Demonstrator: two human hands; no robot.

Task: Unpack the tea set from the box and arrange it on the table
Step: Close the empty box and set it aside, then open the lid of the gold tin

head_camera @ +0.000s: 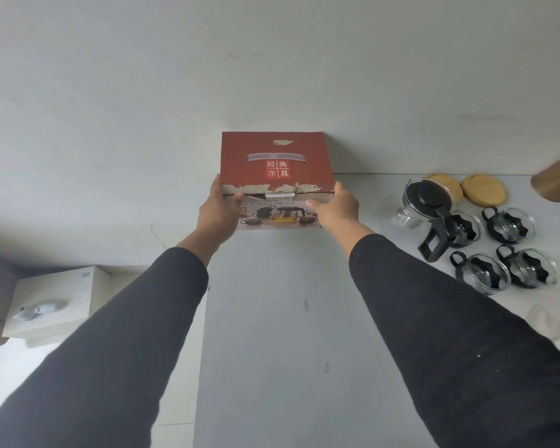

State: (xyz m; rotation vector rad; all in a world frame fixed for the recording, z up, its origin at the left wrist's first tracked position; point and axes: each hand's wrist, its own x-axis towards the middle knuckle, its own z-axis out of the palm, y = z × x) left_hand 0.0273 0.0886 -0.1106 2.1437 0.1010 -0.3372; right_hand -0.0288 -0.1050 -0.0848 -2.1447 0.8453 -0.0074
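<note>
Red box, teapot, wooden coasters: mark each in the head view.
red box point(274, 156): head view, on its red top panel.
teapot point(429, 196): head view, on its black lid.
wooden coasters point(483, 189): head view, on the top face of the right-hand one.

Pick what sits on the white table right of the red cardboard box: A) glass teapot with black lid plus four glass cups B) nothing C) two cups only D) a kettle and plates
A: a glass teapot with black lid and four glass cups in black holders stand on the white table, right of the red cardboard box.
</note>
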